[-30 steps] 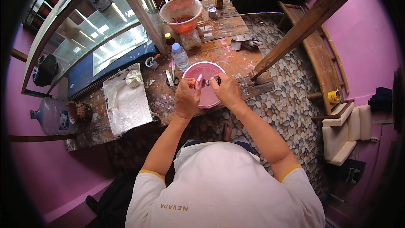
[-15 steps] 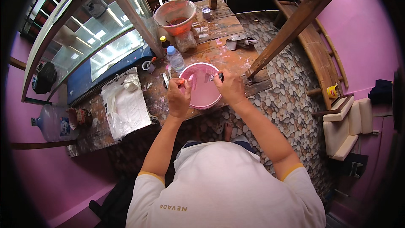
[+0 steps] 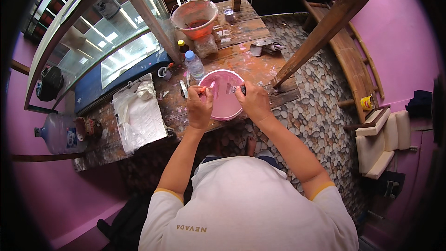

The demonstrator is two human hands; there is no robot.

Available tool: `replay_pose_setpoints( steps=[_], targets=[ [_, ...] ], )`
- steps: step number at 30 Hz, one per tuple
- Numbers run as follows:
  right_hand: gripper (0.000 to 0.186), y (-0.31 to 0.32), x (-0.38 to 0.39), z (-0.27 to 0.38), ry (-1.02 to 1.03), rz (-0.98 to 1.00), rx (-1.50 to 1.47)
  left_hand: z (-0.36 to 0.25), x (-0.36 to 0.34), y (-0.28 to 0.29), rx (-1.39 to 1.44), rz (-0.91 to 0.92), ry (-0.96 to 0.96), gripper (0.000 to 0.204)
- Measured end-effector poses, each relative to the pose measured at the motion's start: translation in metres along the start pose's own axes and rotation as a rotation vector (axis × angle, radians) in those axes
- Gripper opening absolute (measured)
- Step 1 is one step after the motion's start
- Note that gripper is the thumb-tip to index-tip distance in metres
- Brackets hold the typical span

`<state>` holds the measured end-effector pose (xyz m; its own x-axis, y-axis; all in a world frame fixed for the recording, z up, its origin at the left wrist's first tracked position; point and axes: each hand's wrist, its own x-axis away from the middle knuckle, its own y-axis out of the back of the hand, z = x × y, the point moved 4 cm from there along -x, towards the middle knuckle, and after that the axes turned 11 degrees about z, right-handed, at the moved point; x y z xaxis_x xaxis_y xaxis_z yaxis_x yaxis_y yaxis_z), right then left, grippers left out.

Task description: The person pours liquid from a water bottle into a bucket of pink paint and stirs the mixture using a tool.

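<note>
A round pink tub (image 3: 226, 115) with a white rim stands at the table's near edge, holding pinkish matter. Over its left rim, my left hand (image 3: 200, 110) is closed round an orange-handled tool (image 3: 203, 91); a short pale tip points into the tub. At the right rim, my right hand (image 3: 255, 102) grips a black-handled scraper (image 3: 243, 89), its flat greyish blade over the tub's inside. The two tools are apart, facing each other. Just behind the tub stands a clear bottle with a blue cap (image 3: 195, 67).
The paint-stained wooden table (image 3: 241, 58) also carries an orange bucket (image 3: 197, 23), a small cup (image 3: 164, 72), a white-covered board (image 3: 138, 116) and a grey cloth (image 3: 265, 47). A glass case (image 3: 102, 32) stands left. A wooden post (image 3: 325, 32) slants at the right, before a bamboo bench (image 3: 346, 56).
Both hands stay over the tub, still gripping their tools. My left hand has shifted slightly to the right; the whole view has moved a little. Nothing is let go.
</note>
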<state>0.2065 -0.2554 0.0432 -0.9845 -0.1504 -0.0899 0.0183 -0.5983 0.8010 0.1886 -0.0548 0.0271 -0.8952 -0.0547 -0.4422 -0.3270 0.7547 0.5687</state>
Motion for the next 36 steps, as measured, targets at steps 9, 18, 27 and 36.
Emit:
replay_pose_setpoints(
  steps=[9,18,27,36],
  targets=[
    [0.029,0.011,0.012,0.015,-0.092,0.101,-0.261,0.009,0.007,-0.006,0.046,0.013,0.025,0.019],
    [0.023,0.023,0.011,-0.006,0.053,0.392,-0.145,0.024,-0.003,0.012,0.195,0.062,0.029,0.02],
    [0.025,-0.012,0.001,0.01,0.305,0.4,-0.021,0.001,-0.003,0.012,0.177,0.134,-0.006,0.021],
    [0.027,0.03,0.005,0.019,0.399,0.329,-0.098,0.012,0.005,0.007,0.093,0.175,-0.087,0.022]
  ],
)
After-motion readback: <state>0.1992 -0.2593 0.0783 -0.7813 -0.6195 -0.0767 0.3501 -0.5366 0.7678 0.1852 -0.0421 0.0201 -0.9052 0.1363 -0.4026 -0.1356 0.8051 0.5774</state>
